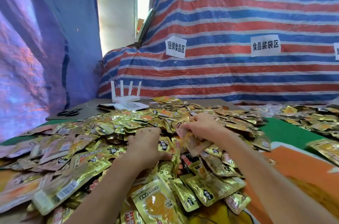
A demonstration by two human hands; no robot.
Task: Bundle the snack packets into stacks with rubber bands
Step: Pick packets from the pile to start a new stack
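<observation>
gripping packets — right hand; left hand flat on the heap

This is a makeshift food-packing workshop, walled off by a red, white and blue striped tarpaulin. Taped to the tarpaulin are a bundling sign and a bagging sign, each naming a food work zone. Below the tarpaulin, a bench carries heaped gold snack packets.
</observation>
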